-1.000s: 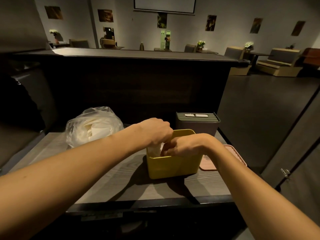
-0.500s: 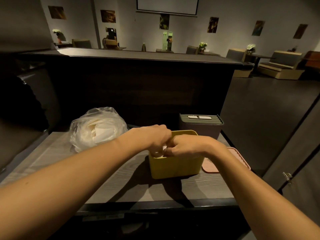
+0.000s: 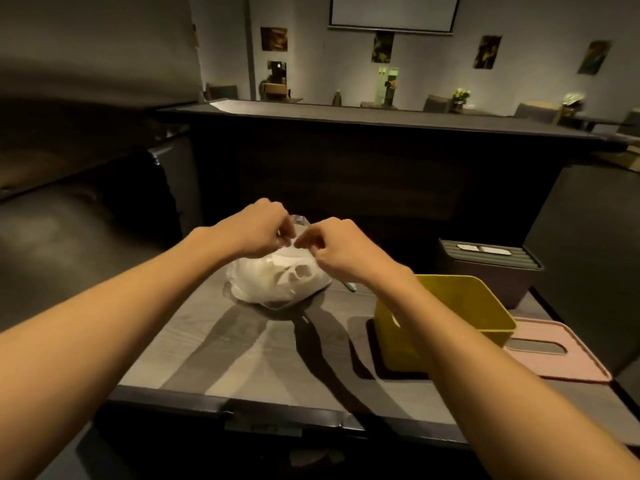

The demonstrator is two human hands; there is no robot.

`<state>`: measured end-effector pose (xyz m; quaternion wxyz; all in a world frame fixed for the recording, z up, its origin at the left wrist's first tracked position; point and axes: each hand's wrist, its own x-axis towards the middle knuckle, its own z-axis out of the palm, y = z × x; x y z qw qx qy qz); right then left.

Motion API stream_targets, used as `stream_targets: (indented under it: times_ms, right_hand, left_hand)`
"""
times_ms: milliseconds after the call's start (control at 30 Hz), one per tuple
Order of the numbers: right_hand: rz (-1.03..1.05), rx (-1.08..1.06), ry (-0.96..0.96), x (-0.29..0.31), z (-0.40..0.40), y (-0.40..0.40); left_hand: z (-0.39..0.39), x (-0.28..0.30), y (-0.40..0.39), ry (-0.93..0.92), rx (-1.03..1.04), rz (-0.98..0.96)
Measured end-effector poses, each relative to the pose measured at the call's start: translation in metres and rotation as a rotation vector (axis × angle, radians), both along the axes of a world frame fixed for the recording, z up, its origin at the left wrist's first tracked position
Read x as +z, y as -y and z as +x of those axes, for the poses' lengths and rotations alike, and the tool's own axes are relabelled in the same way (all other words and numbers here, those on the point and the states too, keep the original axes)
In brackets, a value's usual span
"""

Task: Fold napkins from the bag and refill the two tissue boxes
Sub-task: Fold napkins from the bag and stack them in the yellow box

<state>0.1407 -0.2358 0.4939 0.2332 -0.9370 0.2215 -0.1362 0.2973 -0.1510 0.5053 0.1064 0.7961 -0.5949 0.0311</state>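
The clear plastic bag of white napkins [image 3: 277, 280] sits on the grey wooden worktop [image 3: 242, 358], left of the open yellow plastic tissue box [image 3: 446, 313]. Its top is apparently pinched by the left hand [image 3: 258, 228] and right hand [image 3: 334, 245], fingers curled. The mouth should be parted gently so one napkin is drawn out.

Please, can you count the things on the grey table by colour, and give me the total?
Clear plastic bag of white napkins: 1
Yellow open plastic box: 1
Dark grey-brown lidded tissue box: 1
Pink flat lid with a slot: 1
Total: 4
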Motion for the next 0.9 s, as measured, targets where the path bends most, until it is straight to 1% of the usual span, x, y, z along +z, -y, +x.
stream_targets:
  times_ms: [100,167,233,333,367,433,500,567,667,767,833,900]
  right_hand:
    - [-0.038,0.014,-0.088,-0.017,0.035,-0.003]
    - [-0.094,0.005,-0.118,-0.029,0.050,0.002]
    - [-0.121,-0.021,-0.149,-0.039,0.058,0.009]
    - [-0.070,-0.063,-0.153,-0.047,0.060,0.019]
    - [-0.039,-0.070,-0.129,-0.048,0.059,0.021]
    - [0.013,-0.071,-0.094,-0.047,0.056,0.022]
    - [0.064,-0.077,-0.113,-0.042,0.053,0.023]
    - [0.086,-0.076,-0.171,-0.037,0.048,0.023]
    - [0.005,-0.039,-0.292,-0.034,0.039,0.020]
    - [-0.081,-0.028,-0.373,-0.032,0.037,0.021]
    - [-0.211,0.011,-0.403,-0.028,0.042,0.021]
    - [-0.388,0.081,-0.381,-0.023,0.047,0.022]
  left_hand:
    - [0.032,-0.025,-0.006,0.035,0.085,0.060]
    - [0.043,-0.037,-0.006,0.039,0.125,0.059]
    - [0.050,-0.044,-0.004,0.068,0.129,0.025]
    - [0.054,-0.054,0.004,0.103,0.083,-0.004]
    - [0.054,-0.056,0.006,0.075,0.070,-0.009]
    - [0.053,-0.062,0.007,-0.058,0.064,-0.025]
    - [0.051,-0.069,0.005,-0.210,0.054,-0.025]
    - [0.048,-0.076,0.001,-0.288,0.044,-0.015]
    - [0.041,-0.091,-0.006,-0.285,0.021,-0.034]
    - [0.041,-0.104,-0.013,-0.320,-0.027,-0.109]
    - [0.044,-0.110,-0.017,-0.402,-0.036,-0.179]
    - [0.045,-0.107,-0.017,-0.478,-0.025,-0.277]
